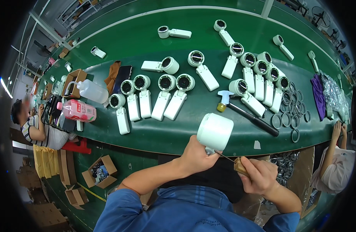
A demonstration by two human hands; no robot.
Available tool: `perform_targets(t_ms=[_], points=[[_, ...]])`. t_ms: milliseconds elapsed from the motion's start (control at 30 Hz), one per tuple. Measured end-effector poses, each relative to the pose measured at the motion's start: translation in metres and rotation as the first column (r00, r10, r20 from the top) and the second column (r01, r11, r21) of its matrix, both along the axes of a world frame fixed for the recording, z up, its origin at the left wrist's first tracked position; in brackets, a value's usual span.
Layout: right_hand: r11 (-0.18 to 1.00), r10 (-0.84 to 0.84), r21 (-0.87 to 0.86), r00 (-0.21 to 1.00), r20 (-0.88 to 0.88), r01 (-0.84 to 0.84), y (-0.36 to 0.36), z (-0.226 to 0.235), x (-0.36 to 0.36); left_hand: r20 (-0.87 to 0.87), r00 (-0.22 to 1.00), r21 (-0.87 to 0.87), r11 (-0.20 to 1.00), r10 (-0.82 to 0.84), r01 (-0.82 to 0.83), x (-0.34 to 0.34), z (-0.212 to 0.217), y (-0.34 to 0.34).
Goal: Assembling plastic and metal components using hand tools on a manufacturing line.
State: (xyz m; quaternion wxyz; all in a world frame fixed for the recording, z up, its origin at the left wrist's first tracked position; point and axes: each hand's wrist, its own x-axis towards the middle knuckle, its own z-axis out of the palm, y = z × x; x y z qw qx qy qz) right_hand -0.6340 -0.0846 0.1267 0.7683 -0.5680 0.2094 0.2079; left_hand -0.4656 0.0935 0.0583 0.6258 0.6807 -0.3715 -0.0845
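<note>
My left hand (195,156) has its grip closed around a white handheld device (214,131), held up just over the near edge of the green surface (154,135) with its round head tilted away from me. My right hand (259,176) grips a thin wooden-handled tool (239,166), fingers shut tight on the handle, and its slim metal shaft runs up and left so the tip meets the underside of the device, just beside my left thumb. I judge that I am in the middle of working on this one piece, poking or prying at a small spot on its lower end; whether the tip is seated in a hole or only touching the shell, I cannot tell from here. The next move, as I see it, calls for a steady left hold so the shell doesn't twist, and small, careful pressure from the tool, since the shaft is thin and could slip off the smooth plastic toward my thumb. Ahead of me on the surface lie rows of similar white devices (166,96), a small hammer (247,114) with a black handle, and a spread of loose dark rings (292,112) to the right. A pink bottle (77,111) lies off to my left.
</note>
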Motion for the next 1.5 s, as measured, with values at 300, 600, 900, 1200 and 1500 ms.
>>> perform_targets(t_ms=[300, 600, 900, 1200, 1500], points=[[0.909, 0.031, 0.416, 0.992, -0.123, 0.023, -0.004, -0.002, 0.008, 0.211, 0.96, 0.054, 0.983, -0.185, 0.177, 0.02, -0.03, 0.016], [0.053, 0.403, -0.938, 0.852, 0.333, 0.342, -0.022, -0.034, 0.03, 0.279, 0.942, -0.409, 0.864, -0.187, 0.293, 0.037, 0.004, 0.025], [0.107, 0.347, -0.877, 0.809, 0.474, 0.468, -0.014, -0.054, 0.042, 0.124, 0.969, -0.175, 0.956, -0.214, 0.234, 0.028, -0.007, 0.044], [0.006, 0.561, -0.881, 0.728, 0.395, 0.474, 0.007, 0.008, 0.014, -0.529, 0.841, -0.188, 0.982, -0.116, 0.018, 0.011, 0.011, 0.026], [-0.046, 0.672, -0.888, 0.672, 0.311, 0.457, 0.004, 0.02, 0.033, -0.511, 0.85, -0.126, 0.989, -0.131, 0.077, 0.008, 0.01, 0.026]])
